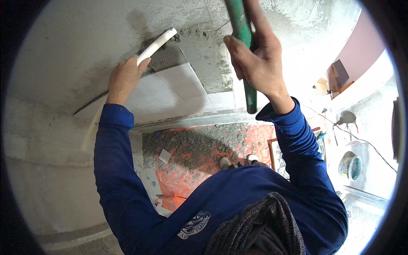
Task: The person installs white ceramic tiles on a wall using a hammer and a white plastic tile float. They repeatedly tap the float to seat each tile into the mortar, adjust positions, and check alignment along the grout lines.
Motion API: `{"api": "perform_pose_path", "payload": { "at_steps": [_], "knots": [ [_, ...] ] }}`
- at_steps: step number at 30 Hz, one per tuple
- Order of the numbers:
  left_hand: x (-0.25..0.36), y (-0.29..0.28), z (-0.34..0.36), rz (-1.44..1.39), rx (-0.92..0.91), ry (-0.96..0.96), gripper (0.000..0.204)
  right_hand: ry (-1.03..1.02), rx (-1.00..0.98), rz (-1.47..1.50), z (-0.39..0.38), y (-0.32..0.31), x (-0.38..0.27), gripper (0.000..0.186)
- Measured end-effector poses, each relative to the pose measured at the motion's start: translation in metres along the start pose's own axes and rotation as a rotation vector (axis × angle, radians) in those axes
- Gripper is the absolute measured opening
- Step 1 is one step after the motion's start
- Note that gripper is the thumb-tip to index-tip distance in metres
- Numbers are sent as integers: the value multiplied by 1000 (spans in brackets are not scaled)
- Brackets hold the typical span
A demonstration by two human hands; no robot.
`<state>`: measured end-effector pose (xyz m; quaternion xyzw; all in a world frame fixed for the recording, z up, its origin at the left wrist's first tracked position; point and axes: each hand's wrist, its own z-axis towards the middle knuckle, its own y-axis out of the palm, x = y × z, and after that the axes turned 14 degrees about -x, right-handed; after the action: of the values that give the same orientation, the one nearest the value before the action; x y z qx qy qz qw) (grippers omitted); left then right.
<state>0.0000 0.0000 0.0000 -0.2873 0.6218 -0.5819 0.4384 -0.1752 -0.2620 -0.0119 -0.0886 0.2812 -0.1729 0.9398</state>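
At the upper left, my left hand (pixel 125 78) is closed round a long white bar (pixel 158 44); one end rests near the mortar and the other passes behind my forearm. My right hand (pixel 259 59) is raised at the upper right, wrapped round a thick green handle (pixel 243 25) whose top runs out of view, so its tool cannot be made out. Pale tiles (pixel 182 80) cover the lower wall between my hands. Above and beside them lies grey mortar (pixel 208 59), partly combed into ridges.
Orange sheeting (pixel 191 170) strewn with grey debris covers the floor at my feet, and a small white tile piece (pixel 165 156) lies on it. To the right are a bucket (pixel 351 168), a dark cable (pixel 361 138) and a brown-edged frame (pixel 272 151). A bare wall (pixel 46 127) stands left.
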Motion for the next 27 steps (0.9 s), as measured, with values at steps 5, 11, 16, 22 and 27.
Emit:
{"api": "perform_pose_path", "payload": {
  "at_steps": [5,11,16,22,27],
  "knots": [
    [-3,-4,8,24,4,81,44,76,281,-176,-5,46,61,76],
    [-3,-1,5,28,-49,30,45,242,-176,-153,-17,41,82,79],
    [-6,2,8,0,-13,59,45,236,83,-121,-9,61,82,79],
    [-8,12,8,50,-12,75,45,318,-102,-70,-13,46,82,75],
    [-14,21,9,-43,-101,5,47,360,-64,-70,-15,69,89,77]
  ]
}}
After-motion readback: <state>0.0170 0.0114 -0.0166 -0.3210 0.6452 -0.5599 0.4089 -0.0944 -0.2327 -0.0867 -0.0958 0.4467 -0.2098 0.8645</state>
